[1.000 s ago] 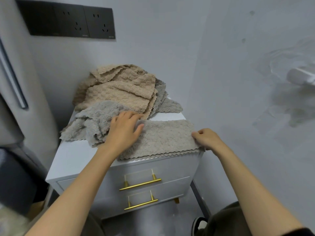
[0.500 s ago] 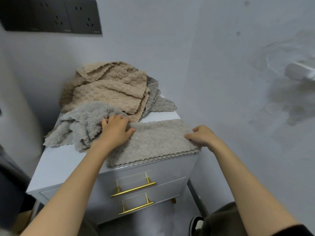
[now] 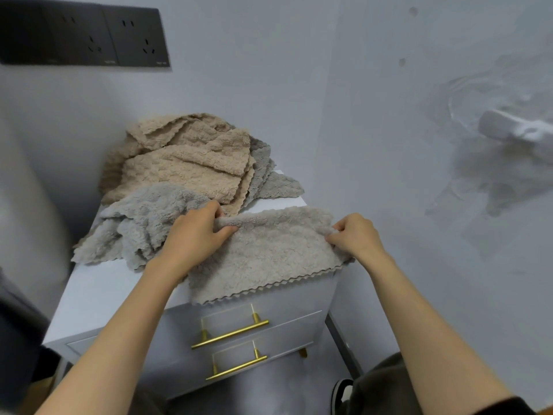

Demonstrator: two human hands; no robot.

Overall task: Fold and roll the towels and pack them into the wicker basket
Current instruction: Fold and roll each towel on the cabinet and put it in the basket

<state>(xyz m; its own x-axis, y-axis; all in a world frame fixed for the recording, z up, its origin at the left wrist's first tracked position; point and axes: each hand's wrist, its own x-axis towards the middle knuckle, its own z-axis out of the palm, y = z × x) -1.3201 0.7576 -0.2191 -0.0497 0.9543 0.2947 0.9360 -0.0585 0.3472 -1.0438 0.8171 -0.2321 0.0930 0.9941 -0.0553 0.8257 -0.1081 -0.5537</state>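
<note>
A grey-beige towel (image 3: 269,256) with a scalloped hem lies along the front edge of a white cabinet top (image 3: 98,292). My left hand (image 3: 194,235) pinches its far left corner, and my right hand (image 3: 356,235) pinches its far right corner. The far edge is lifted slightly off the top. A crumpled grey towel (image 3: 140,223) lies to the left of my left hand. Behind it sits a heap of tan towels (image 3: 185,163) with grey ones (image 3: 269,184) underneath. No wicker basket is in view.
The cabinet has two drawers with gold bar handles (image 3: 230,333). It stands in a corner between grey walls. A black socket panel (image 3: 89,37) hangs on the back wall. A white fixture (image 3: 514,133) juts from the right wall. My shoe (image 3: 341,393) is on the floor.
Both hands have gone from pressing flat on the towel to gripping its far corners, and the far edge has risen off the cabinet top.
</note>
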